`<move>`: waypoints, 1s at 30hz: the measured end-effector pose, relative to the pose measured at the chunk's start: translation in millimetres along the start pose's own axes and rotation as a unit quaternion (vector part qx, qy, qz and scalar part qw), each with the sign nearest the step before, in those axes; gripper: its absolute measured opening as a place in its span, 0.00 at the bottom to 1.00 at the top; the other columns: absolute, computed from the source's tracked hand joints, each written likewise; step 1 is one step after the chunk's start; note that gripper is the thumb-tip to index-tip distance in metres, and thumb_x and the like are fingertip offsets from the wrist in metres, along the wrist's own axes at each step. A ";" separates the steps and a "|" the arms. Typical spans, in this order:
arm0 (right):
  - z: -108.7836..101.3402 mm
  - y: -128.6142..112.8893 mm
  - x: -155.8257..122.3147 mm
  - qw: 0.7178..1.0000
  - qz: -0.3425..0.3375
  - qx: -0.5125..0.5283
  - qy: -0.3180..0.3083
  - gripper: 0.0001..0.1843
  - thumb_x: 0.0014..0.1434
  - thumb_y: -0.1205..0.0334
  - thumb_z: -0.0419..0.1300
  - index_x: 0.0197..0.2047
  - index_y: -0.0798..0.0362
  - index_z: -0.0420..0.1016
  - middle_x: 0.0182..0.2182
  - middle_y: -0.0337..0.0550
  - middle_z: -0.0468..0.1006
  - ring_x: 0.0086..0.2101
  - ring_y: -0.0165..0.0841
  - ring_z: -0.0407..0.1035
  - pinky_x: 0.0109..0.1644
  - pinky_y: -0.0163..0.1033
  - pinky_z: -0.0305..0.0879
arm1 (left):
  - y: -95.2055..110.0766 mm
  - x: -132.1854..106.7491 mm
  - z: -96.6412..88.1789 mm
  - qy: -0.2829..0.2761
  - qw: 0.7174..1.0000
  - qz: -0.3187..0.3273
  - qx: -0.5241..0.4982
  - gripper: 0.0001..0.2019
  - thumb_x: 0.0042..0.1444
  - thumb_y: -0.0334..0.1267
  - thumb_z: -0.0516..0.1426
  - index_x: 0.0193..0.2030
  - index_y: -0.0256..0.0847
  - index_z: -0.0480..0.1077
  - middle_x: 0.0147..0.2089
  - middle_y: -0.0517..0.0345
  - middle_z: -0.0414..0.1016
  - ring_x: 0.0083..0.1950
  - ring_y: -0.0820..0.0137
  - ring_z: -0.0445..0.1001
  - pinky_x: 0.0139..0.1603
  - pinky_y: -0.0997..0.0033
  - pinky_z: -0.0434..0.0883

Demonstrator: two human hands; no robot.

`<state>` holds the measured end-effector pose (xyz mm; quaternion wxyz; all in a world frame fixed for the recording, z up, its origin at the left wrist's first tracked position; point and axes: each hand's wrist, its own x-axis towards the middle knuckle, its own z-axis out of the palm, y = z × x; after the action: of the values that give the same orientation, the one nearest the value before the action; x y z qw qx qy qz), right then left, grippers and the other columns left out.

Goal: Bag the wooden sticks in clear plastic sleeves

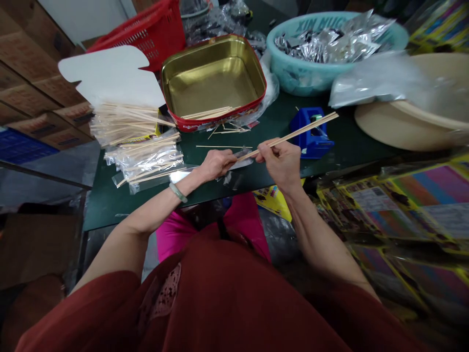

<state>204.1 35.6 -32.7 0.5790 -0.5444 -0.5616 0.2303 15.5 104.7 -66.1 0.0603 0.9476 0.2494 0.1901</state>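
My right hand [281, 162] is closed round a small bundle of thin wooden sticks [315, 122], which slants up to the right. The bundle's lower end meets the fingers of my left hand [217, 164]. Those fingers pinch a narrow clear plastic bag [185, 173] lying along the table edge; whether the stick tips are inside it I cannot tell. One loose stick [223, 146] lies just beyond my hands. Left of them is a pile of bagged sticks [146, 161]. A red-rimmed, gold-lined tin [208, 63] behind holds more sticks.
A blue tape dispenser [311, 139] stands right of my right hand. Farther back are a red basket [146, 36], a turquoise basin [300, 73] of silvery packets and a beige basin [399, 127]. Colourful packs [414, 195] are stacked at the right, cartons [32, 63] at the left.
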 end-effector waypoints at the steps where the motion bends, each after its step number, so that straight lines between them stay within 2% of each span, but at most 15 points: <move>1: 1.0 -0.9 -0.2 1.000 0.010 0.011 -0.003 0.09 0.56 0.65 0.58 0.24 0.52 0.71 0.18 0.35 0.73 0.21 0.28 0.70 0.27 0.33 0.66 | 0.7 -1.0 -0.9 0.004 1.000 0.004 0.004 0.13 0.62 0.33 0.50 0.37 0.38 0.76 0.30 0.56 0.73 0.29 0.74 0.68 0.28 0.74 0.57; 8: 1.6 -2.5 1.0 0.998 0.044 0.045 -0.007 0.07 0.55 0.65 0.61 0.25 0.54 0.72 0.18 0.34 0.73 0.20 0.27 0.70 0.26 0.32 0.66 | 5.0 -9.3 -3.2 0.025 0.999 0.042 0.022 0.14 0.62 0.29 0.47 0.31 0.36 0.72 0.28 0.56 0.70 0.29 0.74 0.66 0.28 0.73 0.55; 11: 2.1 1.0 0.0 0.999 0.039 0.021 -0.010 0.06 0.55 0.64 0.60 0.27 0.54 0.74 0.18 0.35 0.73 0.20 0.27 0.68 0.26 0.34 0.66 | 6.3 -9.4 -3.7 0.031 0.998 0.052 0.016 0.14 0.63 0.30 0.47 0.32 0.36 0.72 0.28 0.56 0.69 0.28 0.74 0.66 0.27 0.72 0.54; 14: 6.2 10.5 -3.8 0.998 -0.026 -0.051 0.014 0.08 0.55 0.61 0.61 0.27 0.53 0.76 0.25 0.40 0.77 0.27 0.32 0.71 0.30 0.37 0.68 | 7.7 -8.1 -2.3 0.046 0.997 0.051 0.020 0.15 0.64 0.31 0.46 0.32 0.37 0.72 0.29 0.56 0.70 0.29 0.73 0.67 0.28 0.72 0.55; 17: 12.1 22.2 -8.3 0.991 -0.107 -0.076 0.019 0.11 0.55 0.55 0.61 0.28 0.52 0.78 0.38 0.48 0.79 0.41 0.39 0.74 0.42 0.44 0.72 | 9.5 -7.3 1.1 0.074 0.995 0.051 0.032 0.14 0.63 0.31 0.47 0.34 0.38 0.73 0.29 0.55 0.71 0.29 0.73 0.67 0.27 0.72 0.55; 19: 14.7 28.1 -10.0 0.989 -0.131 -0.063 -0.004 0.12 0.57 0.53 0.61 0.29 0.51 0.79 0.43 0.50 0.79 0.46 0.40 0.73 0.49 0.48 0.71 | 10.8 -7.4 3.4 0.089 0.994 0.053 0.046 0.14 0.63 0.30 0.47 0.35 0.38 0.73 0.29 0.56 0.70 0.29 0.74 0.66 0.27 0.72 0.54; 21: 15.5 31.3 -10.0 0.990 -0.128 -0.045 -0.041 0.13 0.58 0.53 0.60 0.28 0.51 0.78 0.40 0.48 0.81 0.44 0.39 0.74 0.50 0.48 0.70 | 12.1 -7.5 4.6 0.098 0.992 0.052 0.065 0.14 0.63 0.30 0.47 0.36 0.39 0.74 0.29 0.56 0.70 0.29 0.74 0.66 0.27 0.72 0.54; 25: 13.2 31.1 -7.8 0.992 -0.093 -0.016 -0.079 0.12 0.58 0.56 0.59 0.27 0.51 0.77 0.31 0.44 0.82 0.35 0.36 0.76 0.40 0.41 0.71 | 14.1 -6.3 2.9 0.105 0.991 0.034 0.076 0.16 0.66 0.34 0.46 0.34 0.39 0.74 0.30 0.55 0.71 0.31 0.72 0.66 0.29 0.72 0.58; 28: 11.7 29.8 -6.7 0.995 -0.072 -0.003 -0.069 0.11 0.57 0.58 0.59 0.26 0.52 0.77 0.29 0.42 0.81 0.31 0.34 0.75 0.37 0.39 0.69 | 10.7 -5.5 1.7 0.137 0.990 -0.020 0.017 0.14 0.65 0.43 0.51 0.47 0.40 0.74 0.40 0.51 0.74 0.42 0.68 0.70 0.39 0.69 0.66; 30: 11.4 30.0 -6.5 0.997 -0.060 0.001 -0.056 0.10 0.55 0.59 0.60 0.26 0.52 0.77 0.28 0.40 0.81 0.32 0.34 0.75 0.37 0.38 0.68 | 3.9 -7.1 4.5 0.132 0.989 -0.054 -0.034 0.22 0.61 0.49 0.56 0.57 0.40 0.69 0.47 0.48 0.74 0.48 0.64 0.70 0.47 0.66 0.68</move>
<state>202.5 43.1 -64.5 0.5600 -0.4951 -0.6247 0.2258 13.3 97.7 -71.8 0.0688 0.8968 0.2994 0.3184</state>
